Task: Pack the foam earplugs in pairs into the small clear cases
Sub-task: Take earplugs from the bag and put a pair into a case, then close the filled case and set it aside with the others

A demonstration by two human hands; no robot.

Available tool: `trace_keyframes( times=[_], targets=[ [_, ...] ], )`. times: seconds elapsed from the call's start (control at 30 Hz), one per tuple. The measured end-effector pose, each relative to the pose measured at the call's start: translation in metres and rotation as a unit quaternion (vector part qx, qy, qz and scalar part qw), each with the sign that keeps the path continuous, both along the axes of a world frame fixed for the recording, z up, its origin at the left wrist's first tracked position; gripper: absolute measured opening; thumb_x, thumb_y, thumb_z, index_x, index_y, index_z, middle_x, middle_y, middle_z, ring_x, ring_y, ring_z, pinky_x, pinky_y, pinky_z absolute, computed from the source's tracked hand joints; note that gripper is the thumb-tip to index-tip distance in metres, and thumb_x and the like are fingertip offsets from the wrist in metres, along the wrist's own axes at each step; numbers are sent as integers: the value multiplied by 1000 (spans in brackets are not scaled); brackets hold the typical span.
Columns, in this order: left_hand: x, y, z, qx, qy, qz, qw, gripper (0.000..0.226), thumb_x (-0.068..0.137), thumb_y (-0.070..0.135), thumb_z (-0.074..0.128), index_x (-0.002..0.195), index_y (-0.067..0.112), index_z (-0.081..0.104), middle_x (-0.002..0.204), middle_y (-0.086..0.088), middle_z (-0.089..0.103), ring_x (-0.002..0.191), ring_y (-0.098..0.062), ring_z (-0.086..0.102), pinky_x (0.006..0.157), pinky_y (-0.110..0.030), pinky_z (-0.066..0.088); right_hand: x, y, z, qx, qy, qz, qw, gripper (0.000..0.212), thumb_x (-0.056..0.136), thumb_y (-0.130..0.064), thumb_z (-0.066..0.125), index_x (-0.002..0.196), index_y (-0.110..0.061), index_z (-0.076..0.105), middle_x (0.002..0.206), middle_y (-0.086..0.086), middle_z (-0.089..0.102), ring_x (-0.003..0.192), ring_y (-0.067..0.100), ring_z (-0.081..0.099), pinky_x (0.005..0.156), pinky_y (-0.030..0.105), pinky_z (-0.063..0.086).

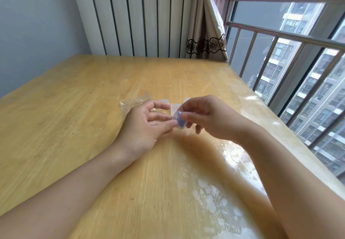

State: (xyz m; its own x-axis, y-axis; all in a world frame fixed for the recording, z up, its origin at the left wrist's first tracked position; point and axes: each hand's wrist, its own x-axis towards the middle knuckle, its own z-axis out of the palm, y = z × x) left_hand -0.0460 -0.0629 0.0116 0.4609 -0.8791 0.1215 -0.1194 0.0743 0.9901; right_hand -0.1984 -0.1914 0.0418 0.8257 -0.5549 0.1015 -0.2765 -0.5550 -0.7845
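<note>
Right-hand fingers (183,116) pinch a small clear case (179,121) from above; the left hand (147,122) steadies its near edge with thumb and fingertip, other fingers spread. Held just above the tabletop (74,108), it looks light, stiff, slick: grip the sides. Something bluish shows inside.

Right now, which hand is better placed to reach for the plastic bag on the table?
Left, probably. The left hand hovers right over the plastic bag, while the right hand is farther away, pinching the small case.
</note>
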Motion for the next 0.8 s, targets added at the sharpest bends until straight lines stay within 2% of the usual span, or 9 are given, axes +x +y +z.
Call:
trace_keyframes(
  times=[0.1, 0.2, 0.3, 0.4, 0.47, 0.53, 0.67, 0.73, 0.8],
  targets=[
    [1, 1, 3, -42, -54, 35, 997, 25, 85, 5, 76, 107, 12, 67, 90, -9, 75, 80, -24, 77, 73, -37, 64, -19, -22, 9, -96, -21, -132, 986, 9, 102, -12, 58, 103, -9, 66, 94, 4, 74, 75, 26, 73, 62, 37, 62],
    [3, 3, 4, -81, -167, 58, 981, 17, 85, 7, 77, 98, 17, 71, 81, 2, 73, 73, -14, 73, 57, -30, 61, -48, -48, 9, -242, 91, -274, 926, 9, 100, -11, 59, 105, -7, 66, 103, 9, 72, 81, 27, 71, 74, 44, 61],
    [7, 4, 6, -109, -281, 92, 949, 17, 82, 11, 80, 91, 23, 73, 77, 13, 71, 63, -7, 63, 54, -13, 49, -61, -53, 4, -226, 251, -277, 900, 10, 95, -16, 67, 104, -12, 67, 106, 12, 70, 88, 30, 67, 79, 41, 58],
    [18, 7, 10, -107, -369, 114, 916, 22, 75, 20, 85, 93, 23, 72, 80, 14, 67, 63, -11, 56, 56, -7, 39, -60, -44, 11, -140, 258, -240, 925, 24, 80, -22, 85, 96, -17, 68, 107, 6, 67, 86, 28, 70, 73, 37, 60],
    [28, 8, 12, -66, -429, 125, 892, 30, 72, 32, 83, 99, 27, 70, 83, 14, 60, 68, -2, 52, 61, -9, 37, -60, -38, 17, -117, 251, -232, 933, 23, 78, -22, 87, 93, -16, 70, 109, 6, 67, 79, 26, 69, 64, 32, 58],
    [37, 11, 15, 8, -460, 125, 879, 40, 71, 40, 82, 107, 31, 65, 92, 14, 52, 78, 5, 50, 67, -18, 39, -60, -38, 19, -107, 235, -238, 936, 19, 79, -21, 86, 90, -16, 72, 110, 6, 70, 76, 23, 67, 67, 36, 60],
    [54, 23, 19, 185, -488, 96, 848, 64, 72, 60, 70, 128, 37, 49, 114, 14, 41, 108, -11, 52, 85, -36, 50, -69, -46, 21, -124, 224, -303, 918, 16, 81, -15, 82, 92, -21, 72, 106, 8, 73, 87, 27, 70, 81, 42, 60],
    [59, 27, 20, 231, -490, 88, 836, 60, 75, 61, 67, 128, 37, 49, 116, 14, 44, 105, -15, 55, 85, -37, 50, -67, -44, 24, -171, 192, -319, 912, 18, 84, -10, 77, 98, -22, 73, 111, 6, 73, 95, 26, 67, 85, 40, 57],
    [60, 27, 20, 239, -482, 75, 840, 52, 76, 56, 68, 121, 36, 53, 112, 15, 50, 97, -14, 58, 80, -34, 49, -51, -29, 25, -189, 84, -281, 937, 19, 87, -6, 72, 100, -19, 76, 105, 1, 74, 93, 20, 69, 81, 34, 57]
  ],
)
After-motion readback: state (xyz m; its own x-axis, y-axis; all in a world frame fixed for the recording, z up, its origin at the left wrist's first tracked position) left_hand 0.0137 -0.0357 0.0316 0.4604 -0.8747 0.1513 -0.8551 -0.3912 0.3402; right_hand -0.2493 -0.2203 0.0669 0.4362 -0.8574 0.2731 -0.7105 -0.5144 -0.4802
